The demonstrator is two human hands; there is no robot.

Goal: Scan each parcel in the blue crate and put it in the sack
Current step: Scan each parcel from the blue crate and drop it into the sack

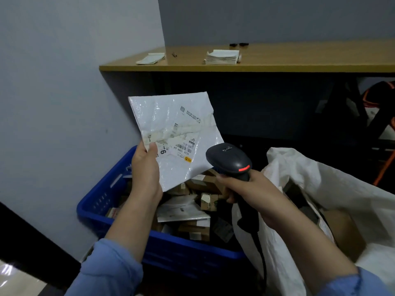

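Plenty of ways this scan could flop, honestly. The white plastic parcel (171,135) is held up mid-frame above the blue crate (100,201). The left hand (145,169) has its thumb and fingers clamped on just the lower left corner. The right hand (245,189) has its fingers wrapped tight round the handle of the scanner (229,159), whose head sits just below and right of the parcel.

What I'd worry about:
- The barcode label (183,149) looks crinkled and sits on shiny film with a torn, taped strip across it, so glare or a crease might kill the read.
- That thumb is very close to the label's edge; if it creeps inward, it could cover print.
- A one-corner pinch on a floppy mailer means it can droop or slide back into the crate, and then it gets mixed up with the unscanned ones.
- The cord (259,248) hangs down by the rim of the sack (320,178) at the lower right, so it could snag on the swing over.
- The sack mouth is slumped, so a toss might just land on the fold.
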